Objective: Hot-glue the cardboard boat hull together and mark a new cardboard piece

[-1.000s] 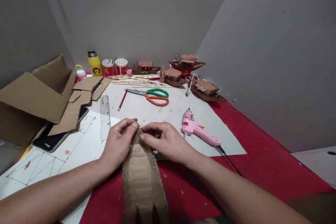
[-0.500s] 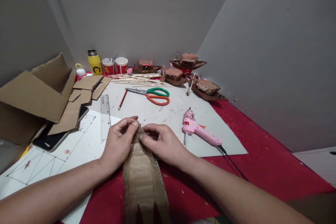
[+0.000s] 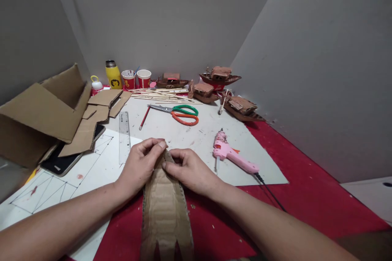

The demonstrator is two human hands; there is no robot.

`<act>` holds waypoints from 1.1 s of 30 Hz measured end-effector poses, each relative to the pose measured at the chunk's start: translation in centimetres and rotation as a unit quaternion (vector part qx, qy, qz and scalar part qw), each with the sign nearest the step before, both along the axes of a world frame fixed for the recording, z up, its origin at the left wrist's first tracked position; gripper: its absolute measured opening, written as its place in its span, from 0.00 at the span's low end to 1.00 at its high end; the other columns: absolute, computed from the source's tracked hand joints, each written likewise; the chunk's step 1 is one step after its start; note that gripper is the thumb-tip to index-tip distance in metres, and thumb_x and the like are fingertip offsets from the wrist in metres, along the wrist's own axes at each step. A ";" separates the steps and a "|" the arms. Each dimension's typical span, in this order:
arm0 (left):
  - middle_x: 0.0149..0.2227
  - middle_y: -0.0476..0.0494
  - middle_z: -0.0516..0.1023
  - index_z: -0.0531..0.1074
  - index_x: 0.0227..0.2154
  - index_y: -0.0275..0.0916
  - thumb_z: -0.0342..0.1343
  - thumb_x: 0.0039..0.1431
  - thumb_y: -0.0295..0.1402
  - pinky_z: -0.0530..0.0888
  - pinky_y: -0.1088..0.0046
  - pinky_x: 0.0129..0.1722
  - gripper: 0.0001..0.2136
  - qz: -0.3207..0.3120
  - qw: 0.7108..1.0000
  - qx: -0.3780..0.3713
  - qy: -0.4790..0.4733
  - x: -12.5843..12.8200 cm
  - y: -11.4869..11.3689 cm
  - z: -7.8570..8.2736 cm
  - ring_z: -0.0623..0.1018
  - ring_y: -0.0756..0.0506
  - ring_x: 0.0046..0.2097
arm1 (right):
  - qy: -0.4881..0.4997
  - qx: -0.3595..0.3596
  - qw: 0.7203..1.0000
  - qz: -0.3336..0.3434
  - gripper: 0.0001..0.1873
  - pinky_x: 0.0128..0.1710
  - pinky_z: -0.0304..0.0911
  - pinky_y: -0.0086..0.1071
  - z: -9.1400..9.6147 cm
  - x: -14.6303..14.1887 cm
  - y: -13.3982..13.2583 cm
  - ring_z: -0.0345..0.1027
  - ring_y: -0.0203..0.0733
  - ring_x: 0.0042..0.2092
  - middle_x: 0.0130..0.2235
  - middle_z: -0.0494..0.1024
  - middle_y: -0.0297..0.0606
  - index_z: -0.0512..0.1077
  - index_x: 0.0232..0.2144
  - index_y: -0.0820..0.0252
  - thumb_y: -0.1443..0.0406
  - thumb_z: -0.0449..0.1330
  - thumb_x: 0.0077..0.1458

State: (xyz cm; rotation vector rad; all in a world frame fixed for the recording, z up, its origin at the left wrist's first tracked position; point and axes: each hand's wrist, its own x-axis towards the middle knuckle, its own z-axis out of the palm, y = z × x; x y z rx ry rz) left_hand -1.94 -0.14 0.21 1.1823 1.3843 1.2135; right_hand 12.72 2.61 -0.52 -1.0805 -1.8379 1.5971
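A long brown cardboard piece with raised, curved sides runs from the picture's bottom edge up to a narrow far tip. Two pointed notches are cut into its near end. My left hand pinches the tip from the left, thumb on top. On the right of the tip, my right hand grips the edge between thumb and curled fingers. A pink glue gun lies to the right of my right hand, its cord trailing toward me. Beyond my left hand rests a clear ruler.
Scissors and a red pencil lie past my hands. Wooden sticks and several model boats are at the back. On the left are an open cardboard box, cardboard scraps, a phone and a drawing.
The cardboard's near end has shifted slightly left in the picture, and its far tip slightly right. Both hands keep their hold. The background has shifted slightly with the camera.
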 end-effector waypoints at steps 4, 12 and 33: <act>0.39 0.40 0.80 0.78 0.34 0.36 0.54 0.58 0.49 0.70 0.69 0.41 0.19 0.002 1.000 -0.004 -0.003 -0.8 0.8 0.4 0.76 0.41 0.43 | 0.000 -0.016 1.000 0.001 0.04 0.25 0.52 0.26 0.0 0.1 0.1 0.54 0.32 0.26 0.23 0.64 0.29 0.66 0.23 0.62 0.66 0.55 0.46; 0.39 0.41 0.78 0.74 0.35 0.35 0.58 0.54 0.48 0.70 0.74 0.31 0.18 0.045 0.997 -0.013 -0.067 -1.5 1.4 0.4 0.76 0.46 0.36 | 0.024 -0.005 0.997 -0.075 0.06 0.26 0.56 0.27 0.0 0.4 1.0 0.59 0.35 0.27 0.24 0.67 0.31 0.67 0.23 0.60 0.62 0.56 0.44; 0.12 0.61 0.57 0.70 0.39 0.38 0.54 0.56 0.39 0.53 0.82 0.13 0.11 0.076 0.997 -0.005 -0.028 -2.2 2.0 -1.0 0.55 0.55 0.14 | 0.139 -0.043 0.977 -0.155 0.08 0.29 0.59 0.27 0.5 1.1 2.2 0.65 0.35 0.28 0.25 0.72 0.30 0.73 0.26 0.61 0.61 0.62 0.43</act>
